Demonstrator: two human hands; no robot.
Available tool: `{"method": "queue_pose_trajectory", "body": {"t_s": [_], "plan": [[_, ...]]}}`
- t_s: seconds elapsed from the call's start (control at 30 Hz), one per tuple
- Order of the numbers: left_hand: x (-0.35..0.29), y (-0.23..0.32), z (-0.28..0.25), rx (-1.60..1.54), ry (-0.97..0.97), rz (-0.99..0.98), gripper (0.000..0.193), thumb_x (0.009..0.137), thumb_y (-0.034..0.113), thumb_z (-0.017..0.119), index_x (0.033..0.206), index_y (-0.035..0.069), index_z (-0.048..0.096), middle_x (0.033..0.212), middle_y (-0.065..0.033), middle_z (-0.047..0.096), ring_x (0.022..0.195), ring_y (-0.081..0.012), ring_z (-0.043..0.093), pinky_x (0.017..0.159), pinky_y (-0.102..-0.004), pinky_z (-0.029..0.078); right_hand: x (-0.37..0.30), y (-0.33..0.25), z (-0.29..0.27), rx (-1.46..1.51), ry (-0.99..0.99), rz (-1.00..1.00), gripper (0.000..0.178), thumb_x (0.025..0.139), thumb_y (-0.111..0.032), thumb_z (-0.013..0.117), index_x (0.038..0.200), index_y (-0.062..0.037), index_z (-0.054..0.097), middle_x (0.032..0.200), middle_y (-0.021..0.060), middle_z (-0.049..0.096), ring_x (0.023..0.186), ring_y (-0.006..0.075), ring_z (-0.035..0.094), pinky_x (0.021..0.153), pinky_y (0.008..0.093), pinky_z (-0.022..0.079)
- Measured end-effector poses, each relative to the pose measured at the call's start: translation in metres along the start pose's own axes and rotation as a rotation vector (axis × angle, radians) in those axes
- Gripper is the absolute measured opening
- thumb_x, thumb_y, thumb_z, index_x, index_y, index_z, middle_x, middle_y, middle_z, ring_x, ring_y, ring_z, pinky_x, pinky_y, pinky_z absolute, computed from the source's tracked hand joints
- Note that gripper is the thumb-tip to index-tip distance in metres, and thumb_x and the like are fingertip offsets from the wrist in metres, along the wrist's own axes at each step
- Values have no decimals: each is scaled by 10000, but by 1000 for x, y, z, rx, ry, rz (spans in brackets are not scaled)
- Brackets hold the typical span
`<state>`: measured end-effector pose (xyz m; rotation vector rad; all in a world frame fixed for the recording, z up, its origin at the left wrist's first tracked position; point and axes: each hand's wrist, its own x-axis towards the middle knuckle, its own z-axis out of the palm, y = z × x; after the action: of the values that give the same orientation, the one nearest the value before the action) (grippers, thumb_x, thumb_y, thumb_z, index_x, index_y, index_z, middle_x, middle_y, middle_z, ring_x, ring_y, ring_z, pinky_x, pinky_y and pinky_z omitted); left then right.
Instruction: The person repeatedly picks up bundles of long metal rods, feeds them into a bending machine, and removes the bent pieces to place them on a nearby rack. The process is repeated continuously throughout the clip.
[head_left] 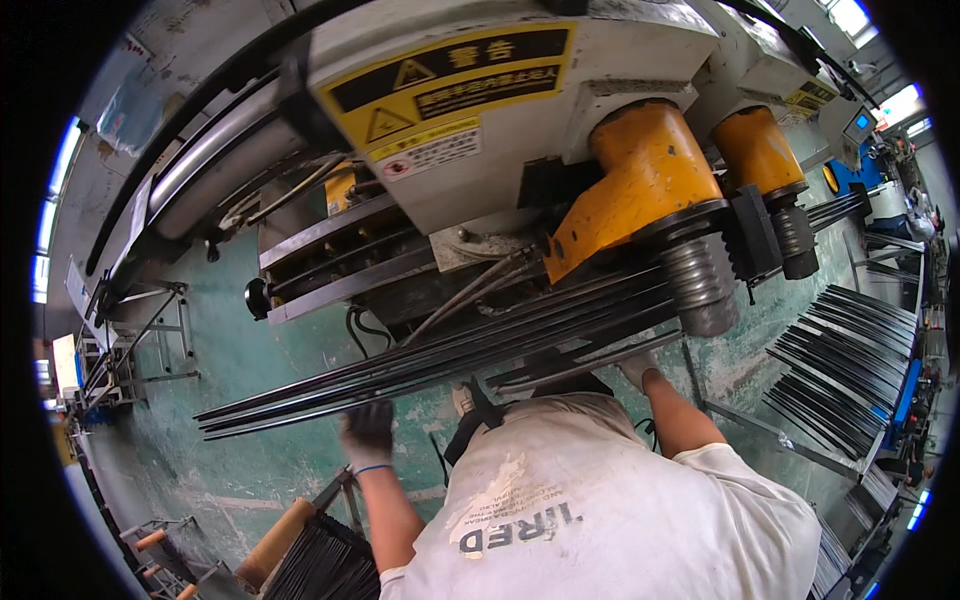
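Note:
Long, thin black metal bars [300, 398] lie side by side beneath the machine head, slanting from lower left to upper right. My left hand [368, 428], in a dark glove, is closed around the nearest bars toward their left end. Farther right, my right hand [637, 368], in a pale glove, grips the near edge of the bars from below; its fingertips are hidden. Close above that hand hangs a ribbed metal cylinder [697, 285] under an orange machine arm [650, 175]. A second orange arm [760, 150] with a similar ribbed part stands behind it.
The large pale machine housing [560, 100] with a yellow warning label overhangs the bars. At right, many black bars [840, 350] rest on a rack. Lower left, more dark bars [318, 565] lie beside a brown roll [275, 545]. Metal frames stand on the green floor [225, 350].

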<state>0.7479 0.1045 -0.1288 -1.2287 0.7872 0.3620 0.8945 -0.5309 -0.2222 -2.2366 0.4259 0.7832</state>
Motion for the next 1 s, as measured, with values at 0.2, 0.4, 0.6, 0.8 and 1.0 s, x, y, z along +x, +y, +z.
{"method": "queue_pose_trajectory", "body": {"t_s": [0.2, 0.4, 0.6, 0.8, 1.0], "plan": [[65, -90, -93, -1502, 229, -757, 398, 1100, 330, 644, 1452, 166, 726, 1512, -86, 696, 1430, -339, 618, 1220, -503, 483, 50, 45, -84, -40, 172, 46, 465, 1063, -404, 678, 1312, -36, 816, 1378, 233, 779, 1343, 389, 711, 1150, 444, 540], [43, -106, -68, -2150, 387, -977, 481, 1021, 353, 796, 1449, 142, 732, 1497, -88, 718, 1401, -325, 646, 1199, -471, 502, 62, 56, -72, -59, 237, -13, 462, 1057, -393, 688, 1308, -26, 816, 1375, 242, 778, 1340, 385, 715, 1142, 445, 544], [30, -124, -63, -2565, 466, -999, 499, 1013, 363, 823, 1437, 125, 714, 1533, -95, 709, 1410, -302, 642, 1168, -436, 510, -5, 84, -5, -238, 25, 10, 482, 1034, -396, 718, 1310, -13, 812, 1375, 259, 774, 1334, 381, 723, 1128, 455, 551], [34, -91, -54, -4136, 1445, -46, 376, 1088, 322, 690, 1386, 92, 702, 1424, -135, 707, 1318, -361, 630, 1138, -509, 504, -121, 92, 5, -92, 118, 289, 500, 985, -443, 753, 1292, -56, 833, 1301, 218, 811, 1280, 412, 744, 1108, 461, 566], [-14, -94, -19, -3987, 1711, -269, 466, 1123, 304, 547, 1443, -6, 682, 1466, -203, 692, 1357, -397, 629, 1199, -561, 498, -130, 90, -108, 141, 611, 283, 417, 993, -373, 739, 1245, -54, 830, 1217, 241, 819, 1173, 431, 777, 1000, 475, 605]]}}
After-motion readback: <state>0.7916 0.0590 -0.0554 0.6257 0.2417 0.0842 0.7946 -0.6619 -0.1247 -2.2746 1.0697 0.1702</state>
